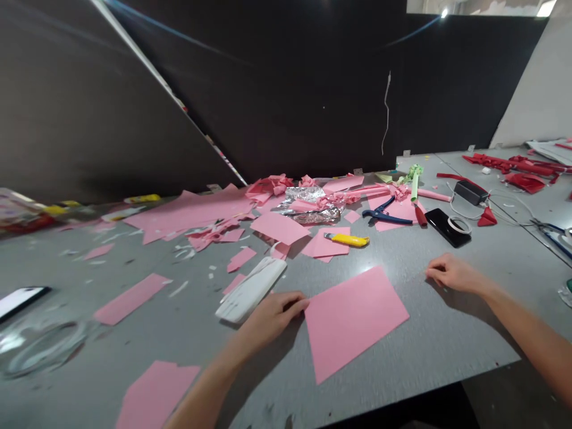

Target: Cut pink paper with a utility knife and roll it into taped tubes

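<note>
A pink paper sheet [353,319] lies flat on the grey table [447,333] in front of me. My left hand [272,316] rests at the sheet's left corner, fingertips touching its edge, fingers loosely curled with nothing in them. A white flat object [251,290] lies just left of that hand. My right hand [451,274] rests on the table to the right of the sheet, apart from it, fingers curled under with nothing visible in them.
Pink paper scraps [192,211] cover the back of the table, with crumpled foil [313,205], a yellow utility knife [347,239], blue pliers [384,214], a black phone [447,226], a tape roll [459,225], another phone [20,298] at left, and red paper [522,173] at far right.
</note>
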Available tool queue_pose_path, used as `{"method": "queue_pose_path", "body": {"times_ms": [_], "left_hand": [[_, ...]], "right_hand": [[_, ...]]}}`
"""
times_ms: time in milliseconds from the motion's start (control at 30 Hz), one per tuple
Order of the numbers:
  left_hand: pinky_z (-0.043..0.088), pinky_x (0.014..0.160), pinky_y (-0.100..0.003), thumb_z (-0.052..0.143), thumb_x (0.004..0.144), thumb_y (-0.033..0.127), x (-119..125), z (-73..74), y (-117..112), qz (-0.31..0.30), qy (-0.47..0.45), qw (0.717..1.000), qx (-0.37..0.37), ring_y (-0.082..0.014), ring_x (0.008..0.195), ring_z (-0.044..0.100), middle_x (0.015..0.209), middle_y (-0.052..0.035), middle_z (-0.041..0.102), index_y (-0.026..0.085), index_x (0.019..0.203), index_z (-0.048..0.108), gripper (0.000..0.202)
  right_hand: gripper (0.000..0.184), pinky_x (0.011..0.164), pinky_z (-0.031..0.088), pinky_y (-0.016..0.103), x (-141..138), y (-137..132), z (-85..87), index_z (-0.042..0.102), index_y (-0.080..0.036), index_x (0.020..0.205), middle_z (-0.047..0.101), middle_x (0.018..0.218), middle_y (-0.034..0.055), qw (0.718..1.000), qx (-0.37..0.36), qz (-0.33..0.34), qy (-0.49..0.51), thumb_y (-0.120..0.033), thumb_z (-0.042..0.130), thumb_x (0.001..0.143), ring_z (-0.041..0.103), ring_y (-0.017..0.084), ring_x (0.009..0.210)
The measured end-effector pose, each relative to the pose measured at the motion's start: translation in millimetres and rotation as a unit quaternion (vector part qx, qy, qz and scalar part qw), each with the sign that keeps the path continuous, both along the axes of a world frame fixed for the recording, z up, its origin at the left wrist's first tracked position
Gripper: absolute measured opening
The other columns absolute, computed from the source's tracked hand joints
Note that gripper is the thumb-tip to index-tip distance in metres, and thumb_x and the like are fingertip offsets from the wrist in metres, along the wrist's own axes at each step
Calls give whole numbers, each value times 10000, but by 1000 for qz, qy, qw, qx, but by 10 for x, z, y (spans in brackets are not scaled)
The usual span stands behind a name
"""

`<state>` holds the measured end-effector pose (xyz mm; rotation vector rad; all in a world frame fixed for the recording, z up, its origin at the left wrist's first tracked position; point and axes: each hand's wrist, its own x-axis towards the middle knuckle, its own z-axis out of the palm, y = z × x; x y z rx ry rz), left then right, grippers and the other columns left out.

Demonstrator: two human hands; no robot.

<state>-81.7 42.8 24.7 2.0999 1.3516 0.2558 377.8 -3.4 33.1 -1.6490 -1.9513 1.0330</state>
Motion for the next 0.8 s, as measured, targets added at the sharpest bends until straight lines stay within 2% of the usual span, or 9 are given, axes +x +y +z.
{"method": "queue_pose_path", "body": {"times_ms": [100,167,233,300,367,433,533,667,800], "left_hand": [[515,805,-370,416,1066,576,38,-112,-38,2,24,998,59,-273,862,725,904,-57,778,242,911,764,506],[555,923,-424,407,1089,576,97,-161,-107,16,47,990,134,-322,1078,746,1166,-102,788,242,1207,780,514],[564,1025,-488,434,1094,615,151,-183,-201,20,72,977,202,-362,1251,704,1371,-141,730,245,1453,691,576],[533,1135,-524,494,1080,671,193,-187,-305,-49,78,972,216,-369,1389,639,1536,-145,658,271,1552,625,632],[456,1248,-542,565,1049,714,231,-183,-400,-161,72,967,183,-364,1527,539,1696,-109,544,323,1612,571,686],[367,1323,-568,601,1023,745,271,-177,-465,-231,72,960,144,-362,1618,437,1787,-87,423,358,1665,504,756],[300,1355,-607,607,1009,765,329,-168,-494,-233,74,962,120,-369,1647,390,1791,-106,409,343,1669,503,789],[367,1324,-589,672,1019,673,394,-136,-467,-206,34,972,104,-359,1582,484,1689,-97,565,346,1586,608,657],[527,1180,-560,739,978,600,506,-65,-440,-86,-105,990,27,-359,1361,677,1466,-96,749,330,1445,728,539]], "right_hand": [[423,628,356,341,-36,-89,-13,646,-225,662,613,603,17,998,60,-18,-11,-475,596,999,534,182,603],[355,641,371,336,-154,-187,-40,688,-226,743,653,661,13,995,94,-15,-18,-471,661,998,555,182,639],[245,659,395,330,-270,-289,-77,716,-231,839,704,738,11,993,113,-2,-23,-415,702,1000,594,183,673],[169,705,437,333,-335,-374,-111,735,-237,930,760,844,24,991,130,23,-19,-352,670,1037,658,194,742],[194,762,475,345,-352,-432,-127,753,-240,982,793,931,42,987,152,49,-14,-326,612,1084,710,211,824],[235,783,496,352,-351,-467,-118,763,-240,992,800,943,50,981,183,65,-12,-330,584,1114,732,218,857],[221,764,509,346,-382,-508,-53,748,-233,986,780,887,35,967,244,78,0,-297,588,1126,719,205,826],[113,758,539,360,-489,-613,79,707,-232,1032,765,878,29,932,343,102,52,-157,635,1076,689,204,818],[201,720,568,364,-579,-731,159,686,-233,1045,736,835,28,903,400,118,100,-49,616,1007,655,205,780]]}}
